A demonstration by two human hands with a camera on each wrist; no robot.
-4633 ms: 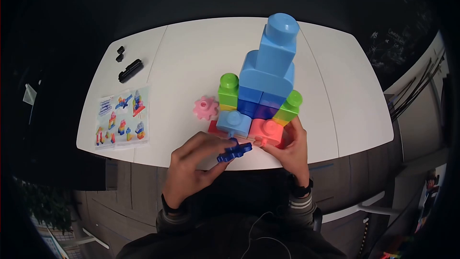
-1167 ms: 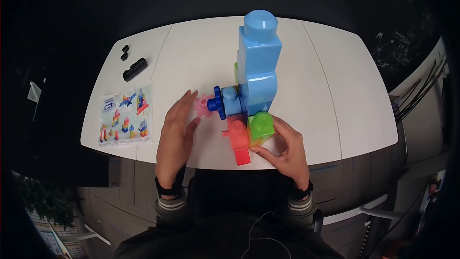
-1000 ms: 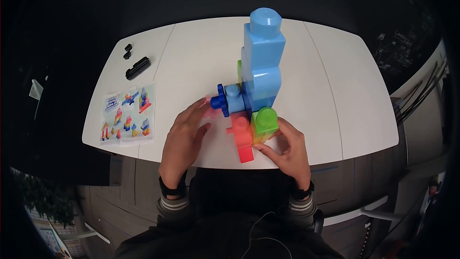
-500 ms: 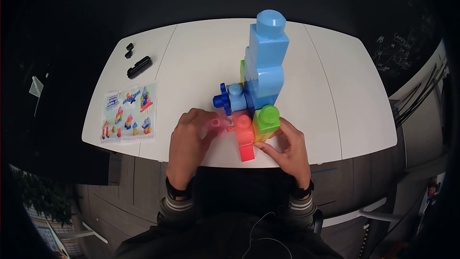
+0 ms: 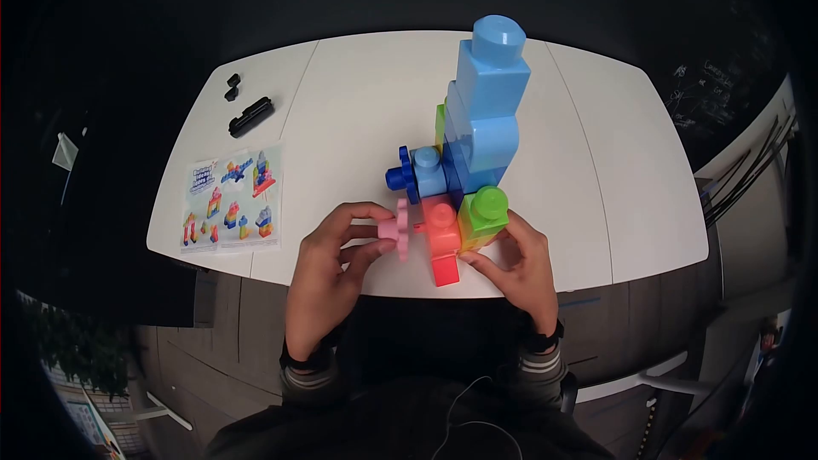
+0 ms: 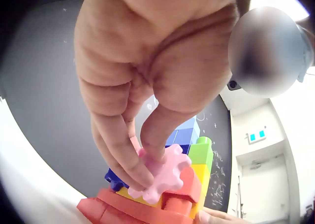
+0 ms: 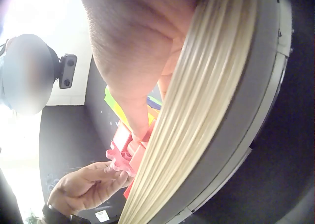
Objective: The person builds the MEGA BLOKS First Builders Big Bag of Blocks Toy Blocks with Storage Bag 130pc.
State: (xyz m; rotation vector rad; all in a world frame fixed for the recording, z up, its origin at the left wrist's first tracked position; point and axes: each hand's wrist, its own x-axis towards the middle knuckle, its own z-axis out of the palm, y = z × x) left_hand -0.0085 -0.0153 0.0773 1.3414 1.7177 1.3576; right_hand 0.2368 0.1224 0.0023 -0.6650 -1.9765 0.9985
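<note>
My left hand (image 5: 328, 266) pinches a pink toy gear (image 5: 401, 230) by its hub, its toothed face turned to the side peg of a coral-red block (image 5: 441, 238). In the left wrist view the fingers and thumb lie around the gear (image 6: 170, 172). My right hand (image 5: 521, 271) grips the near end of the building-block tower, at the green block (image 5: 485, 213), thumb in front and fingers partly hidden behind. A dark blue gear (image 5: 405, 175) sits on the side of a light blue block (image 5: 430, 175). Tall light blue blocks (image 5: 492, 89) rise from the middle.
A printed sheet of building ideas (image 5: 231, 202) lies at the table's left. Behind it are a black case-like object (image 5: 250, 117) and small black pieces (image 5: 233, 87). The white table's front edge (image 5: 409, 296) runs close below the hands.
The dark blue gear went from my left hand onto the light blue block's side, and the tower was turned. My left hand then picked up the pink gear and brought it to the red block.
</note>
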